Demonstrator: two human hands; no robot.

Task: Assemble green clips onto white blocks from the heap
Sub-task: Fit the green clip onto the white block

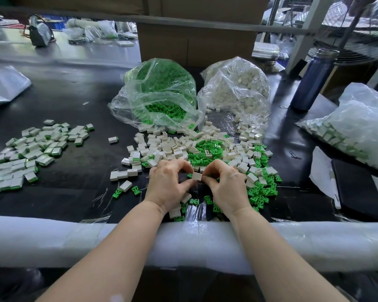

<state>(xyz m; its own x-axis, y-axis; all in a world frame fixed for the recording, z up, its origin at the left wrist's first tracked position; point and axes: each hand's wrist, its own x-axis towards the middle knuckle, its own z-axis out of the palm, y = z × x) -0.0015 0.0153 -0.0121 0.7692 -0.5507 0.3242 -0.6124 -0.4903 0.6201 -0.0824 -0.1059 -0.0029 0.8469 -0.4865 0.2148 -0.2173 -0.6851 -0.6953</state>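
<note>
A single white block (197, 176) is held just above the black work surface (79, 101), at the near edge of the mixed heap (207, 152) of white blocks and green clips. The left hand (169, 184) pinches the block's left side, with fingers curled and the thumb closing in from below. The right hand (224, 185) pinches its right side in the same curled posture, fingertips meeting the block. Whether a green clip sits between the right fingers and the block cannot be determined. Both forearms cross a white padded rail (52, 240) at the table's near edge. Loose green clips (263, 189) lie scattered just right of the right hand, and further clips and blocks lie beneath both wrists. Behind the heap, an open clear bag of green clips (159, 94) stands left of a clear bag of white blocks (236, 88), the two bags nearly touching. A group of assembled blocks (31, 149) showing green edges lies well to the left. A dark blue bottle (313, 79) stands at the right rear.
</note>
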